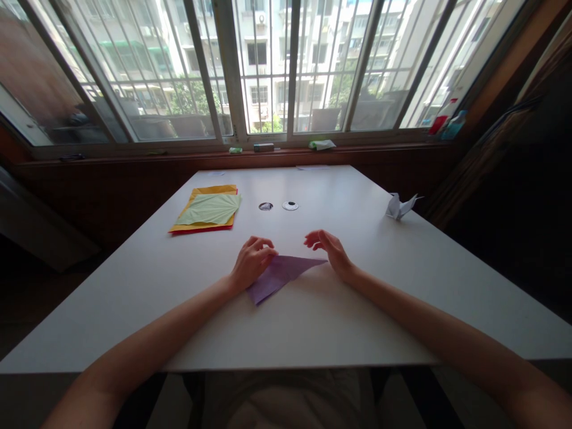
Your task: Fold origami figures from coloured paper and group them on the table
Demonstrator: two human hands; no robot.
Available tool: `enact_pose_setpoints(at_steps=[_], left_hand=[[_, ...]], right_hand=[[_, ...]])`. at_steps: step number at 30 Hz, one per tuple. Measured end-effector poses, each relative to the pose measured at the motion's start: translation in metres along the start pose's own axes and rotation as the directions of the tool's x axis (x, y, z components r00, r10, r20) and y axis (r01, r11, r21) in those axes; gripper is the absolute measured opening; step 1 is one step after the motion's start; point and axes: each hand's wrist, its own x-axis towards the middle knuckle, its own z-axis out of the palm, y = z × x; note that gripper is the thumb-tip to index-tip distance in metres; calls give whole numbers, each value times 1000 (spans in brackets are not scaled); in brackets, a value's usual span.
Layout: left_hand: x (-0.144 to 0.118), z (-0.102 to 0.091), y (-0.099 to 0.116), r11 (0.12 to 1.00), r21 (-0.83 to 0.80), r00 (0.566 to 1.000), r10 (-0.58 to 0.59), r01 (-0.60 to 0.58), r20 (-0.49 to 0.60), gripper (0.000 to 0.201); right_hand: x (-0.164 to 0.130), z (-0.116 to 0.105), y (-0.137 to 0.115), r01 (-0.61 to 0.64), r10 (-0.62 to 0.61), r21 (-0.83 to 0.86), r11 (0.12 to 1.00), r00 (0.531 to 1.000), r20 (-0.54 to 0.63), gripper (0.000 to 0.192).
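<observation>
A folded sheet of purple paper (279, 275) lies on the white table, with one narrow point toward the right. My left hand (254, 260) rests over its left side. The fingers there are bent, and thumb and fingertips come together at the paper's top left corner. Just beyond the narrow point, my right hand (329, 250) is held with loosely curved fingers and nothing between them. Part of the paper's left edge is hidden under my left hand.
Yellow and red sheets (213, 190) lie at the left with a creased pale green paper (209, 208) on top. A folded white paper figure (399, 207) stands near the right edge of the table (339, 328). Two round cable holes (290, 205) sit beyond my hands.
</observation>
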Motion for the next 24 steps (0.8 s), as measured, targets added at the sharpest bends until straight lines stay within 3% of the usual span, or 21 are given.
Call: enact_pose_setpoints(at_steps=[3, 6, 10, 15, 17, 19, 21, 24], left_hand=[[-2, -2, 3, 992, -74, 982, -115, 105, -147, 16], [-4, -7, 8, 968, -220, 966, -167, 122, -198, 14], [-5, -8, 10, 919, -393, 966, -82, -22, -246, 14], [-9, -2, 12, 844, -498, 917, -18, -199, -397, 28], [-9, -1, 11, 862, -466, 936, 29, -201, -350, 27], [-8, -1, 9, 903, -390, 970, 100, -183, -222, 19], [-5, -2, 4, 947, -289, 990, 135, -142, -45, 8], [-1, -3, -2, 980, -177, 971, 124, -88, 204, 18]], right_hand=[[6, -5, 7, -103, 111, 108, 989, 991, -73, 52], [7, -7, 10, -165, 176, 164, 972, 983, -50, 51], [4, -4, 6, -183, 170, 158, 970, 981, 94, 42], [-3, 2, -5, -186, 122, 222, 957, 954, 275, 44], [-5, 3, -8, -223, 135, 255, 941, 937, 322, 48], [-7, 3, -9, -267, 182, 238, 934, 927, 326, 48], [-6, 2, -7, -270, 220, 171, 948, 940, 262, 45], [0, -3, 0, -202, 203, -28, 979, 975, 94, 43]])
